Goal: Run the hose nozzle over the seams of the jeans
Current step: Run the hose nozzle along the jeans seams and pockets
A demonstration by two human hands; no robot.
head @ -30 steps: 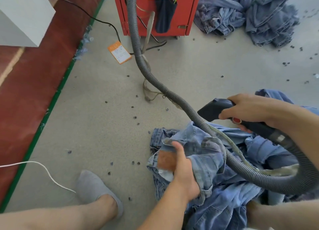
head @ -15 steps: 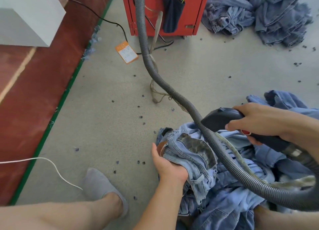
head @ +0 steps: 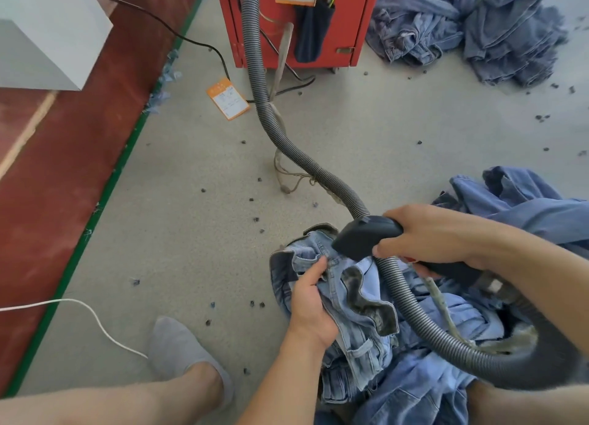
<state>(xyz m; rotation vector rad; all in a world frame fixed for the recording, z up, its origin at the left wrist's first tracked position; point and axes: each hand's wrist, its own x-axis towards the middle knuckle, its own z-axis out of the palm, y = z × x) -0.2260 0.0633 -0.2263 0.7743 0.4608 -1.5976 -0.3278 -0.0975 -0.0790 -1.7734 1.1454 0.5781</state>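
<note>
A pair of light blue jeans (head: pixel 357 300) lies bunched over my lap, its waistband turned up towards me. My left hand (head: pixel 310 300) grips the fabric near the waistband, thumb on top. My right hand (head: pixel 436 236) holds the black hose nozzle (head: pixel 363 236) by its handle, and the nozzle's mouth sits on the jeans just above my left thumb. From the nozzle a grey ribbed hose (head: pixel 264 106) loops under my right arm and runs back across the floor to a red machine (head: pixel 299 20).
A heap of blue denim (head: pixel 471 29) lies at the back right, and more denim (head: pixel 516 201) at my right. An orange tag (head: pixel 228 98), dark lint bits and a white cable (head: pixel 79 310) lie on the grey floor. My socked foot (head: pixel 181 351) is at the lower left. A white box (head: pixel 47 32) stands far left.
My right hand has brought the nozzle down and left onto the jeans. My left hand has shifted its hold up to the waistband edge.
</note>
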